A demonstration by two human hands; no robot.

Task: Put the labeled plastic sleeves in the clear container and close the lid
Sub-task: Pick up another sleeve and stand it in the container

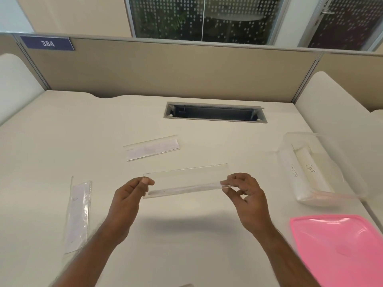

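Above the pale surface (62, 131), the left hand (126, 195) and right hand (246, 195) each pinch an end of a long clear plastic sleeve (184, 180), grips closed on it. Right, beyond the pink lid (339, 245), the clear rectangular container (350, 177) holds labeled sleeves.

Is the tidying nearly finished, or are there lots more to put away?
About halfway. Two labeled sleeves already lie in the clear container. The left hand and right hand hold a third sleeve above the desk. Two more sleeves still lie on the desk, and the pink lid is still off.
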